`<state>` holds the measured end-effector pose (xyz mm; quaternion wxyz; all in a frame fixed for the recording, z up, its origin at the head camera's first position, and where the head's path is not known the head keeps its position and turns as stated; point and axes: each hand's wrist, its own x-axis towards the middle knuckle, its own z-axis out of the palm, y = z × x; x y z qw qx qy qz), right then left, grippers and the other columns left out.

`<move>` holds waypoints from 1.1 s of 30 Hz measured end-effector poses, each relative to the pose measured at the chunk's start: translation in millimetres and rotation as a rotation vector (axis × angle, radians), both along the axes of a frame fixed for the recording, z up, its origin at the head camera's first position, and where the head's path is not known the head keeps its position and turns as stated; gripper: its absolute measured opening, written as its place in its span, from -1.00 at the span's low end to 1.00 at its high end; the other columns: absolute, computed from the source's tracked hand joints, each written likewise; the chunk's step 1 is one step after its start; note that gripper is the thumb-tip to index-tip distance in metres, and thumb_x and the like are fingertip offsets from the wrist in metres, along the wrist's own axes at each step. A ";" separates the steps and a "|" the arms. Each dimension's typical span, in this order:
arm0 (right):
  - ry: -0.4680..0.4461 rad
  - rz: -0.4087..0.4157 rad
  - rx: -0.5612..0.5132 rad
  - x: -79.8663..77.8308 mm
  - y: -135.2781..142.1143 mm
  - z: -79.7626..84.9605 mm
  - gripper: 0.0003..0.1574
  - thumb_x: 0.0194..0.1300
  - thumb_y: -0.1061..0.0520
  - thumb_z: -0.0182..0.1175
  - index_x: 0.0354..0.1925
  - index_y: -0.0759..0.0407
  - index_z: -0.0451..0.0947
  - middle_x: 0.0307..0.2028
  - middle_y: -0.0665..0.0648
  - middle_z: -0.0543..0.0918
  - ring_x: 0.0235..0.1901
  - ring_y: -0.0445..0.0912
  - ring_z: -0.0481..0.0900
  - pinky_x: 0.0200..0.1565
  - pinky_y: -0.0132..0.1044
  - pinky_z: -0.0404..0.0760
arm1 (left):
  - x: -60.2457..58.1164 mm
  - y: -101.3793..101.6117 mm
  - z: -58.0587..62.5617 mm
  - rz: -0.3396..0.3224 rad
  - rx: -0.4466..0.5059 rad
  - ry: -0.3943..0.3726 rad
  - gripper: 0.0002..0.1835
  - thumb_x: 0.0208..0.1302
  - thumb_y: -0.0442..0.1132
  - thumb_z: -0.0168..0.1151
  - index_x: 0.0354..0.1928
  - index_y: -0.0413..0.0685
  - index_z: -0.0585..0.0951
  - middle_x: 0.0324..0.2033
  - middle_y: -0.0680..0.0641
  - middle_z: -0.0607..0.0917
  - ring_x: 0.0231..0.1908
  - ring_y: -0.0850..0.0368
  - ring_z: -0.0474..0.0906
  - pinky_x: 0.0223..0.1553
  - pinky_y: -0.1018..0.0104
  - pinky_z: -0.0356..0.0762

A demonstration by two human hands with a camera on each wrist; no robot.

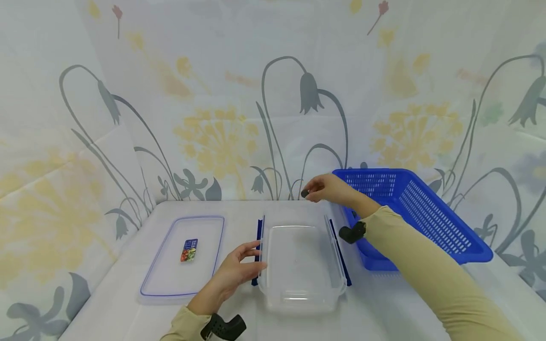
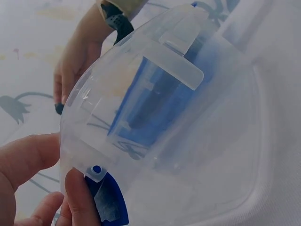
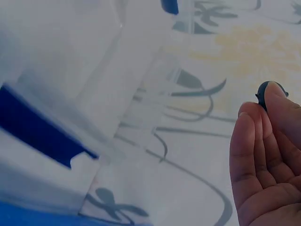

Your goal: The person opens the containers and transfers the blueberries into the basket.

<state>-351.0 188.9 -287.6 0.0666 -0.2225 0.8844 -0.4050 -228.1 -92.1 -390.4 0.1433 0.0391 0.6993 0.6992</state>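
A clear plastic food container with dark blue side clips stands in the middle of the white table. My left hand holds its left side, with thumb and fingers at the rim beside a blue clip. Past the far right corner of the container, my right hand is raised and pinches a small dark round object between thumb and fingertips. What kind of object it is, I cannot tell. In the left wrist view the right hand shows beyond the container wall.
A clear lid with a blue edge and a small picture label lies to the left. On the right, partly behind my right forearm, sits a blue plastic basket. A flower-printed cloth hangs behind the table.
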 end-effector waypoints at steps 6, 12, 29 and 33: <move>0.013 -0.070 0.035 2.7 53.3 2.7 -0.56 0.24 0.16 0.23 0.03 0.37 0.49 -0.17 0.23 0.62 -0.18 0.11 0.59 -0.13 -0.09 0.58 | 1.1 -0.7 0.8 0.009 0.007 -0.016 -0.30 0.12 -0.35 0.33 0.30 -0.23 0.27 0.09 -0.24 0.37 -0.21 0.13 0.51 -0.10 0.27 0.56; 0.015 -0.131 0.078 9.9 97.4 -2.5 -0.57 0.25 0.14 0.22 0.01 0.40 0.47 -0.20 0.20 0.62 -0.22 0.05 0.58 -0.14 -0.09 0.57 | 0.7 -0.7 1.5 0.009 0.013 -0.019 -0.30 0.12 -0.35 0.33 0.30 -0.24 0.28 0.08 -0.24 0.38 -0.21 0.13 0.51 -0.11 0.28 0.56; -0.050 -0.235 0.135 11.0 180.5 -28.8 -0.53 0.19 0.23 0.24 -0.03 0.57 0.41 -0.30 0.20 0.63 -0.33 -0.04 0.60 -0.21 -0.12 0.61 | 1.4 -2.2 2.0 0.012 0.000 -0.008 -0.30 0.11 -0.33 0.34 0.29 -0.23 0.29 0.08 -0.23 0.39 -0.17 0.10 0.49 -0.07 0.24 0.55; -0.060 -0.265 0.179 11.7 189.7 -32.3 -0.49 0.20 0.19 0.24 -0.03 0.56 0.40 -0.32 0.21 0.63 -0.32 0.02 0.60 -0.22 -0.09 0.61 | 0.2 -3.0 1.5 0.012 0.002 -0.008 -0.30 0.10 -0.33 0.35 0.29 -0.23 0.29 0.06 -0.23 0.39 -0.17 0.11 0.50 -0.07 0.24 0.55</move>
